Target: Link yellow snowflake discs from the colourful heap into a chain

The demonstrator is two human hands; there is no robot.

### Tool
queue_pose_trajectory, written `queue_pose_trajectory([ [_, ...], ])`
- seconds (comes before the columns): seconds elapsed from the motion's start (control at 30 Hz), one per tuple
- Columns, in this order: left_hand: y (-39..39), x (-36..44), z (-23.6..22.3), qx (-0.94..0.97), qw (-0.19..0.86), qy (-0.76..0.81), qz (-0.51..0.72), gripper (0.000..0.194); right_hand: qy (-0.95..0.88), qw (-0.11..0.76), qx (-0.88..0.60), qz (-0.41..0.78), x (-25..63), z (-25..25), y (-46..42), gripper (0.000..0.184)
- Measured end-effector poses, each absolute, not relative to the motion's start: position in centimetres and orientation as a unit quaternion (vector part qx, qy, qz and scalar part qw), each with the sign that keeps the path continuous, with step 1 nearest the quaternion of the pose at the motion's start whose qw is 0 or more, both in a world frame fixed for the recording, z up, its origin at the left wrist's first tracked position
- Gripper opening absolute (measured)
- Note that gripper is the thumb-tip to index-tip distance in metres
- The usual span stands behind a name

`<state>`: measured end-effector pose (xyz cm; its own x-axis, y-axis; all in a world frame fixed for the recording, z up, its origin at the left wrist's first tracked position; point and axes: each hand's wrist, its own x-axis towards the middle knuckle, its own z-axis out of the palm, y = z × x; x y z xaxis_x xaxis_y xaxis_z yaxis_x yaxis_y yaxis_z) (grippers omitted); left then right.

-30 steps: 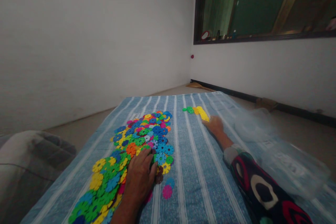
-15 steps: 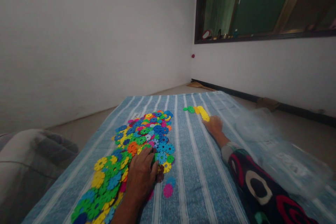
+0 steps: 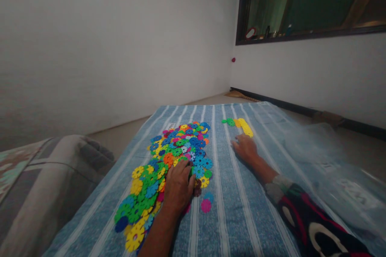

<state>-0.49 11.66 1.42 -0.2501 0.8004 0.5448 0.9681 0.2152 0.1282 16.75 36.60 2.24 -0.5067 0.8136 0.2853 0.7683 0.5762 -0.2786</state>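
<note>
A long pile of snowflake-shaped plastic discs point(image 3: 152, 188) in several colours runs along the left half of the cloth. My left hand point(image 3: 180, 182) lies palm down on the pile's right side, fingers loosely stretched over the discs; what is beneath its palm is hidden. Farther off on the right, a short chain of joined discs shows green pieces point(image 3: 230, 122), an orange piece point(image 3: 237, 123) and a yellow row point(image 3: 246, 127). My right hand point(image 3: 245, 148) is just below the yellow row, fingers apart, with no disc visible in it. One pink disc point(image 3: 206, 205) lies right of my left wrist.
A blue-and-white striped cloth point(image 3: 229, 192) covers the low surface. Clear plastic bags or containers point(image 3: 343, 184) lie along its right side, partly behind my right sleeve. Grey fabric point(image 3: 69, 184) is bunched at the left. White walls and a dark-framed window point(image 3: 301, 36) stand beyond.
My right hand has come away from the yellow end of the chain, slightly nearer me, and its fingers have opened. My left hand stays on the pile. The view has turned left.
</note>
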Motion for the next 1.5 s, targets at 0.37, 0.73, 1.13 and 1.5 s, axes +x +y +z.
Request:
queue_pose_trajectory([
  [0.37, 11.5, -0.1, 1.7, -0.567, 0.165, -0.775, -0.228, 0.02, -0.954, 0.172, -0.187, 0.159, 13.8, 2.4, 27.5, 0.017],
  [0.73, 11.6, -0.3, 1.4, -0.551, 0.183, -0.782, -0.226, 0.018, -0.975, 0.166, -0.089, 0.114, 14.5, 2.6, 24.2, 0.014],
  [1.13, 11.5, 0.3, 2.3, -0.56, 0.169, -0.778, -0.23, 0.024, -0.979, 0.15, -0.092, 0.104, 14.7, 2.4, 24.1, 0.03],
  [1.5, 11.4, 0.8, 2.7, -0.571, 0.148, -0.78, -0.21, 0.03, -0.966, 0.241, 0.037, 0.081, 14.5, 2.4, 25.1, 0.031],
])
